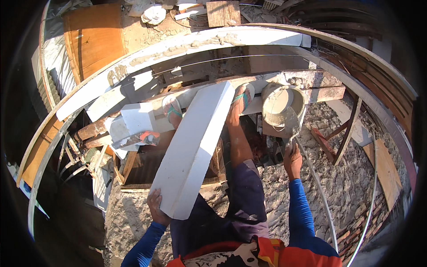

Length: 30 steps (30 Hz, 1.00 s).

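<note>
A long white lightweight block [195, 147] slants across the middle of the view, its far end near my right foot. My left hand [159, 207] is closed on its near left corner. On the right, my right hand [292, 162] grips the handle of a trowel [292, 122], whose mortar-smeared blade lies against the near right rim of a bucket [267, 111]. Grey wet mortar [279, 105] is inside the bucket. Beyond the block curves a row of white blocks [262, 37] with rough mortar [191, 46] spread along it.
My sandalled feet stand on wooden beams [322, 93]. Left of them, a handsaw [135, 139] with a red grip lies by cut white block pieces [138, 116]. An opening with a wooden frame [129, 165] lies below. A thin string [209, 61] runs along the block row.
</note>
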### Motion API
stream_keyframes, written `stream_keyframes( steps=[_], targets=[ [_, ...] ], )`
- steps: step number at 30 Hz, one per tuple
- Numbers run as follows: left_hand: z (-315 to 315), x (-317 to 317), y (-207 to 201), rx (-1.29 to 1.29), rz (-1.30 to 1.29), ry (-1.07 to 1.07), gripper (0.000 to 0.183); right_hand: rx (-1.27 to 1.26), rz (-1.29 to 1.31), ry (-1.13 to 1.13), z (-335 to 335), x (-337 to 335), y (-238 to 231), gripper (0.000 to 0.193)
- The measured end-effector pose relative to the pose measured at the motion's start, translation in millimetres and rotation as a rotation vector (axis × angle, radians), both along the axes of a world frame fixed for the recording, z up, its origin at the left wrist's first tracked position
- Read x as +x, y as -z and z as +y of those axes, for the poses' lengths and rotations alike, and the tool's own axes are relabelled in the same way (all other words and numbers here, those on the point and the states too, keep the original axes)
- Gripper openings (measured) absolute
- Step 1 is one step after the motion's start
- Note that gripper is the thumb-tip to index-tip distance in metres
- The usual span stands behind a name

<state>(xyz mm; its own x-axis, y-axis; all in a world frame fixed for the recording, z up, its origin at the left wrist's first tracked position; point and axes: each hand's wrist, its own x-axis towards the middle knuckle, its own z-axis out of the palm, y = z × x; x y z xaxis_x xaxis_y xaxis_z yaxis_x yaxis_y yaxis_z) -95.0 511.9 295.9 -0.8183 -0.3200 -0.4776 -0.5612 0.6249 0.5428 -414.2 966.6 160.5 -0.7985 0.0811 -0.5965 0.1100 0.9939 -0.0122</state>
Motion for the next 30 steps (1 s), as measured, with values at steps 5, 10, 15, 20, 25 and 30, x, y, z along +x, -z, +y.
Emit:
stream_keyframes(
  steps=[5,10,15,20,25,30],
  targets=[
    [-9,4,-3,-0.011,-0.058,0.053,0.076,0.252,-0.219,-0.004,68,-45,137,0.054],
    [-3,-16,-9,-0.031,-0.142,0.096,0.074,-0.224,-0.299,0.129,99,-55,172,0.047],
    [7,-21,-17,-0.061,-0.173,0.120,0.072,-0.411,-0.416,0.254,123,-63,94,0.046],
    [3,-24,-16,-0.075,-0.177,0.109,0.072,-0.470,-0.360,0.062,100,-98,55,0.050],
    [6,-29,-20,-0.063,-0.187,0.117,0.073,-0.440,-0.436,0.000,-12,-179,74,0.053],
    [11,-9,-14,-0.084,-0.168,0.133,0.092,-0.283,-0.104,-0.389,-77,-225,165,0.047]
  ],
)
